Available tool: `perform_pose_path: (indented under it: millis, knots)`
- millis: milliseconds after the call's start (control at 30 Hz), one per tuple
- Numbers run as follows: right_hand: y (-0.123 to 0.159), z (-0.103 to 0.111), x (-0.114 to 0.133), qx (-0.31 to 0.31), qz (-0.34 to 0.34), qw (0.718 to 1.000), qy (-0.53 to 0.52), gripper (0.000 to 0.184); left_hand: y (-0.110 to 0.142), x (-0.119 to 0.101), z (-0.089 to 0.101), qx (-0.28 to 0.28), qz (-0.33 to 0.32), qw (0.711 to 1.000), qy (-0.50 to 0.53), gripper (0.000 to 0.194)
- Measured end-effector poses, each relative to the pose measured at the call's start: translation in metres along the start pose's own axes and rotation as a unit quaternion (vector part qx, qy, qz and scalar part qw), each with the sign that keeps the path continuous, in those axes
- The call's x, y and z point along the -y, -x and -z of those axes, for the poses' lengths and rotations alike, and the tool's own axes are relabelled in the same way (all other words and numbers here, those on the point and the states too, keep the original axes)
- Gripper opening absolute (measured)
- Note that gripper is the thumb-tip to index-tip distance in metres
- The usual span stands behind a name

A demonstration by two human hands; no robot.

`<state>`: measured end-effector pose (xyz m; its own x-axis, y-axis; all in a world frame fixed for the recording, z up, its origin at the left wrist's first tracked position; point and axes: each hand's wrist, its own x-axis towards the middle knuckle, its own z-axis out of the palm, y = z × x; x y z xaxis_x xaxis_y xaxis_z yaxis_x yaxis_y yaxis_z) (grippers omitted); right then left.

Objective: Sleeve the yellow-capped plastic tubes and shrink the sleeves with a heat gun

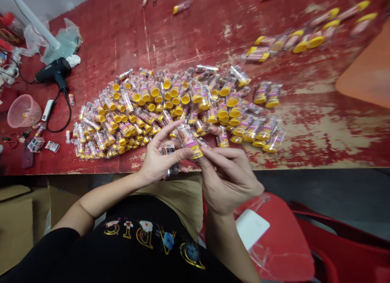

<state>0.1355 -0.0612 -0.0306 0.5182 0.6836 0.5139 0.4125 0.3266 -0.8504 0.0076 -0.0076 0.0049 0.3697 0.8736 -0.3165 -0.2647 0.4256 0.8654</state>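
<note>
Close to the table's front edge, both hands are on one small clear tube (189,140) with a yellow end cap and a printed pink-and-white label. My left hand (157,159) is closed, its thumb and forefinger holding the tube from the left side. A dark printed piece (167,149), perhaps labels, shows in the same palm, partly hidden by the thumb. My right hand (233,175) pinches the tube near its yellow end with thumb and fingertips. Just beyond the hands lies a large heap of similar yellow-capped tubes (152,88).
More tubes (315,39) lie at the back right of the worn red table (319,132). At left are a black heat gun (57,71) with its cord, a pink basket (24,111), scissors (11,140) and label stacks (36,144). A red stool (283,238) stands at right.
</note>
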Motion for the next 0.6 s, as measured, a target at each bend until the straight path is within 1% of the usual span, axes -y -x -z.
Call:
perform_pose_path:
  millis: [67, 200, 300, 367, 433, 467, 533, 600]
  knots:
    - [-0.001, -0.001, -0.002, -0.005, 0.000, 1.000, 0.002, 0.035, 0.001, 0.000, 0.000, -0.006, 0.002, 1.000, -0.005, 0.091]
    - [0.000, -0.004, -0.002, -0.008, 0.001, 1.000, -0.010, 0.035, 0.003, -0.003, -0.001, -0.038, 0.022, 0.999, -0.027, 0.088]
    - [0.002, -0.006, 0.001, -0.015, 0.000, 1.000, -0.009, 0.030, 0.003, -0.004, -0.003, -0.024, 0.028, 0.999, -0.019, 0.090]
    - [-0.001, -0.004, -0.005, -0.028, -0.012, 1.000, -0.008, 0.023, 0.001, -0.006, -0.005, -0.015, 0.030, 0.999, 0.003, 0.094]
    - [-0.015, 0.005, -0.027, -0.063, -0.027, 0.998, 0.000, 0.016, -0.002, -0.009, -0.007, -0.025, 0.042, 0.998, 0.034, 0.091]
    - [-0.028, 0.012, -0.044, -0.090, -0.034, 0.995, 0.012, 0.014, -0.004, -0.010, -0.007, -0.040, 0.059, 0.996, 0.054, 0.084]
    - [-0.064, 0.032, -0.091, -0.157, -0.048, 0.985, 0.061, 0.017, -0.008, -0.013, -0.007, -0.082, 0.121, 0.983, 0.107, 0.062]
    - [-0.109, 0.054, -0.144, -0.193, -0.085, 0.968, 0.135, 0.015, -0.009, -0.016, -0.005, -0.126, 0.196, 0.958, 0.166, 0.044]
